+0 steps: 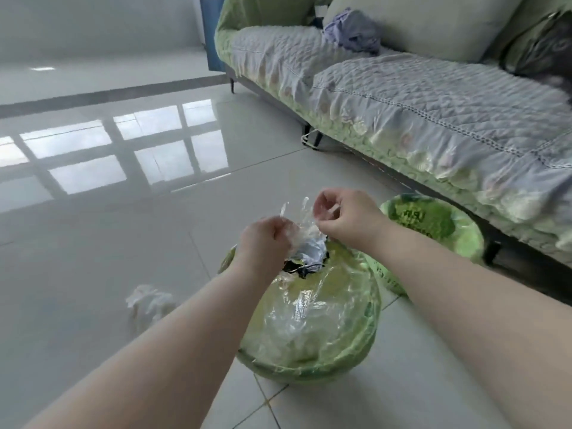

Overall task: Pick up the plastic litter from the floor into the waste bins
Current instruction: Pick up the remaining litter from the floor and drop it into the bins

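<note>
A crumpled clear plastic bag (301,226) is held over the near waste bin (312,363), which is lined with a green bag and has clear plastic inside. My left hand (263,239) grips the plastic's lower left part. My right hand (346,216) pinches its upper right edge. A grey and black item (305,258) hangs below the plastic at the bin's far rim. A second green-lined bin (464,239) stands to the right, behind my right forearm. A white crumpled piece of litter (148,301) lies on the floor left of the near bin.
A sofa (418,119) with a quilted grey cover and green frill runs along the right, its legs close behind the second bin. Glossy white floor tiles (108,230) stretch to the left and far side.
</note>
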